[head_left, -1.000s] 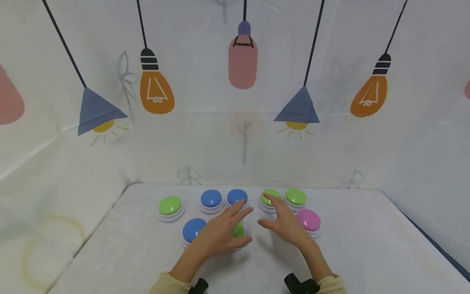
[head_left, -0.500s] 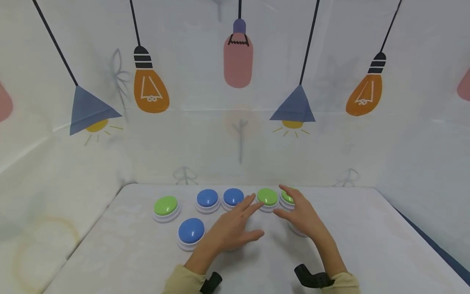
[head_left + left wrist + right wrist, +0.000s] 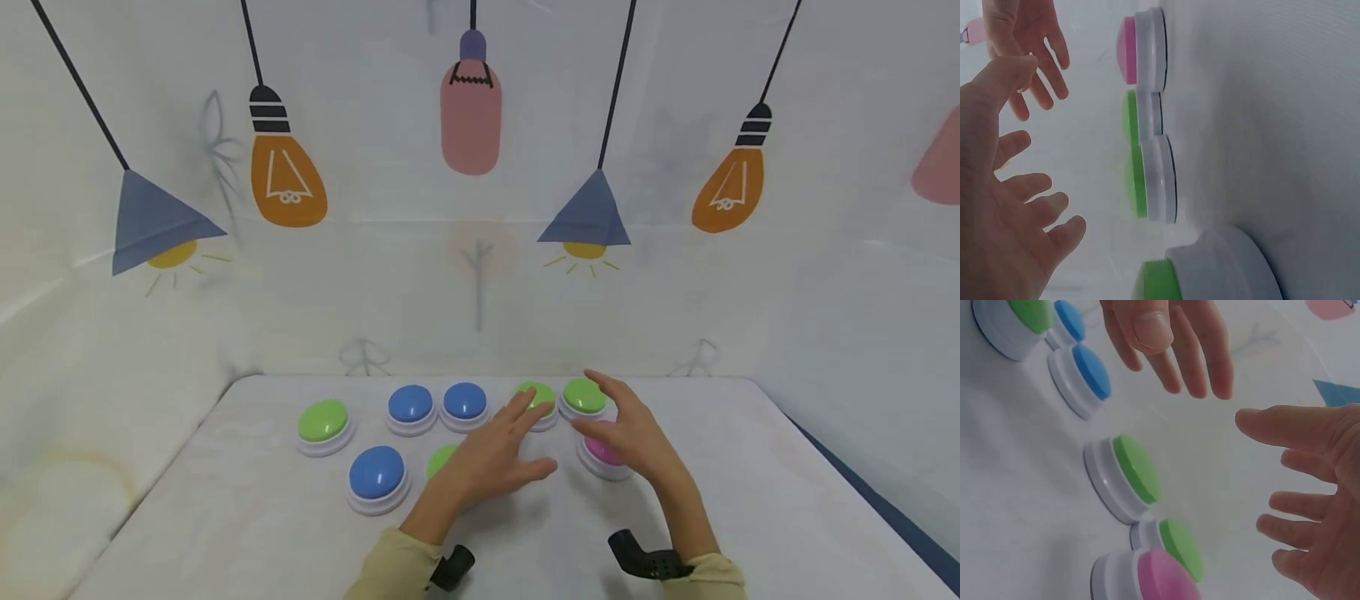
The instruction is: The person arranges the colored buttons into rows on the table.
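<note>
My left hand (image 3: 489,460) hovers with fingers spread over the table, partly covering a green push button (image 3: 441,458) near the front. Beyond its fingertips sits another green button (image 3: 536,397). Held in the air at the right, my right hand (image 3: 633,429) has its thumb and fingers apart. It partly covers a pink push button (image 3: 600,450); a green button (image 3: 584,395) stands just behind that one. In the left wrist view a gap shows between my left hand (image 3: 1007,219) and the buttons' domes. Neither hand holds anything.
Two blue buttons (image 3: 410,403) stand side by side at the back, a third blue button (image 3: 377,473) in front of them. A green button (image 3: 323,422) sits far left. All have white bases on the white table (image 3: 255,517). Behind rises a lamp-patterned cloth (image 3: 390,283).
Both hands have moved right across the buttons, staying spread and raised. The left no longer covers the blue buttons. The head view has also turned slightly, shifting the scene left.
</note>
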A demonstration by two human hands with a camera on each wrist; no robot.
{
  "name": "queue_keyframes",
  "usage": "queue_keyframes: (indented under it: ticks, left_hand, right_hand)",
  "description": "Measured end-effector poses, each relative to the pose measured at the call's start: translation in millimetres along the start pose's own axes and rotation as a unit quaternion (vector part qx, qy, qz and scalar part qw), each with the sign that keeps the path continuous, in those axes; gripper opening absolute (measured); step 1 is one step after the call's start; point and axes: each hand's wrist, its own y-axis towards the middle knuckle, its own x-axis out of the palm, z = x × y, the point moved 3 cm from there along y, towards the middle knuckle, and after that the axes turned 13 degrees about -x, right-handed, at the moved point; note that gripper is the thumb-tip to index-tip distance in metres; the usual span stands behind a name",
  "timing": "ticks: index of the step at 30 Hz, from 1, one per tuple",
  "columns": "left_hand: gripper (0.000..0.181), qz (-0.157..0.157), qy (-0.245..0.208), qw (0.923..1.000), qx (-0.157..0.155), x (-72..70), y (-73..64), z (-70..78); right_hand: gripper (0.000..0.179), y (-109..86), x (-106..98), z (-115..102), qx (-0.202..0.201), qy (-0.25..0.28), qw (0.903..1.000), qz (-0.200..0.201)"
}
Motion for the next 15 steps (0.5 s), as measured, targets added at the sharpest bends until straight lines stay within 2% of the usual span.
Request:
queue_keyframes:
  ticks: [6, 15]
  left_hand:
    - [0.068, -0.013, -0.002, 0.9999, -0.001, 12.4, 15.2, 7.0]
    - [0.063, -0.023, -0.027, 0.9993, 0.008, 30.4, 35.9, 19.0]
  right_hand:
    - [0.069, -3.3, -3.2, 10.7, 0.011, -0.007, 0.9999, -0.003]
    - [0.072, -10.9, -7.1, 31.4, 0.042, 0.003, 0.9987, -0.027]
